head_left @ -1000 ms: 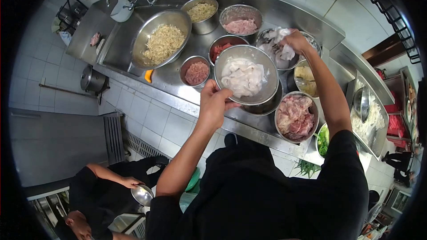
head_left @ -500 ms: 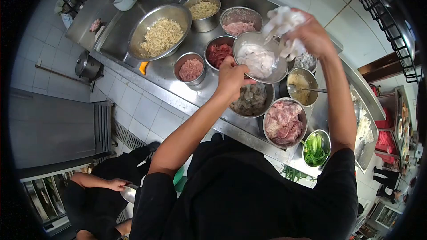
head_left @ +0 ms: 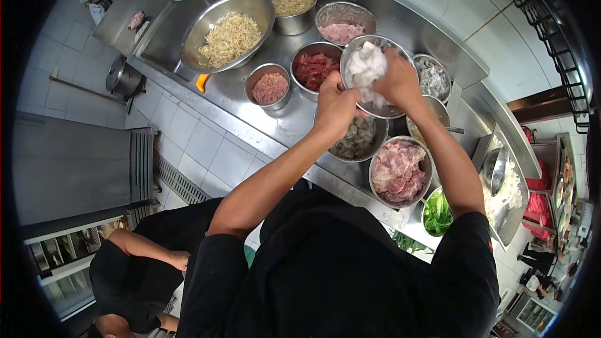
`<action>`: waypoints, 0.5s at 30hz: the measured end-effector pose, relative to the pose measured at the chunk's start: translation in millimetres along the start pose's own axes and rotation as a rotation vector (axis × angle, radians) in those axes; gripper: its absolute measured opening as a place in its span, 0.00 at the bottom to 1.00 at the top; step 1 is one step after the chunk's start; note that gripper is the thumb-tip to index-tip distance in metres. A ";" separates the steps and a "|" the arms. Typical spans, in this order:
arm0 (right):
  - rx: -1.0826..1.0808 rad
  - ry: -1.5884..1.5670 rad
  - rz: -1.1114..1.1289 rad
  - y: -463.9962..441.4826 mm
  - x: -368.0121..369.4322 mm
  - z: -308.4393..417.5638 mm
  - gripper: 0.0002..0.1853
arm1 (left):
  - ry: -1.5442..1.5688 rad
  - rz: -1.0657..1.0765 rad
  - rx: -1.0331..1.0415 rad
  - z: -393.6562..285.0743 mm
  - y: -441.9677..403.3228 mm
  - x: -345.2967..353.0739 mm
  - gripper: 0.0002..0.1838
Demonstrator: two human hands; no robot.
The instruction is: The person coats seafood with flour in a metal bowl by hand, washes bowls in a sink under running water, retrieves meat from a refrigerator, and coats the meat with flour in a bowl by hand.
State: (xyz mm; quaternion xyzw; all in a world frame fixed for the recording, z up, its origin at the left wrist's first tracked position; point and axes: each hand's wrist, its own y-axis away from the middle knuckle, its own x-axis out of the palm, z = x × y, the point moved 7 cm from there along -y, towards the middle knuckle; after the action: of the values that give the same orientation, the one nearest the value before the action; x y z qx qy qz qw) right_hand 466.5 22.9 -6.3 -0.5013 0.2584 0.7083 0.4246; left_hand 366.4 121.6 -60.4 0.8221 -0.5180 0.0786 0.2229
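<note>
My left hand (head_left: pixel 338 106) is closed on the near left rim of a metal bowl (head_left: pixel 384 111), with the thumb over the edge. The bowl is tilted above the other containers. White, slick, coated pieces (head_left: pixel 365 64) are heaped in it; I cannot make out their kind. Inside the bowl my right hand (head_left: pixel 399 81) is closed on some of these pieces, its fingertips partly hidden. Directly below the bowl, grey shrimp (head_left: pixel 358 138) fill a pot. Dark red meat (head_left: pixel 313 70) lies in a pot to the left, and pale pink minced meat (head_left: pixel 342 33) in a bowl behind.
A colander of bean sprouts (head_left: pixel 230 37), a pot of sprouts (head_left: pixel 292 4) and minced meat (head_left: pixel 270 87) stand left. Nearer me are meat chunks (head_left: pixel 398 172) and green vegetables (head_left: pixel 438 213). A co-worker (head_left: pixel 134 269) is at lower left. The steel counter's front edge (head_left: pixel 250 138) runs before me.
My right hand has come down from above the bowl's right side into it, bringing the white pieces along. My left hand keeps its hold on the rim. The view has shifted slightly.
</note>
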 end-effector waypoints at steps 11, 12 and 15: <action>-0.383 -0.086 0.161 -1.5 -2.0 18.5 0.32 | 0.060 -0.018 -0.107 4.0 -23.9 8.9 0.13; -0.380 -0.090 0.162 -1.6 -12.5 22.7 0.32 | 0.056 -0.019 -0.110 2.2 -23.2 6.1 0.13; -0.072 -0.195 0.090 -6.0 -28.3 7.6 0.33 | 0.044 -0.007 -0.007 -5.7 -23.9 -1.5 0.12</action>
State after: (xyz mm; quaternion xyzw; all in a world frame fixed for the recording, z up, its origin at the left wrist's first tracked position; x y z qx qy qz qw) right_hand 471.8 22.2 23.1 -0.4328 0.2125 0.7810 0.3970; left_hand 387.5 134.0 -62.7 0.8213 -0.5102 0.0940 0.2372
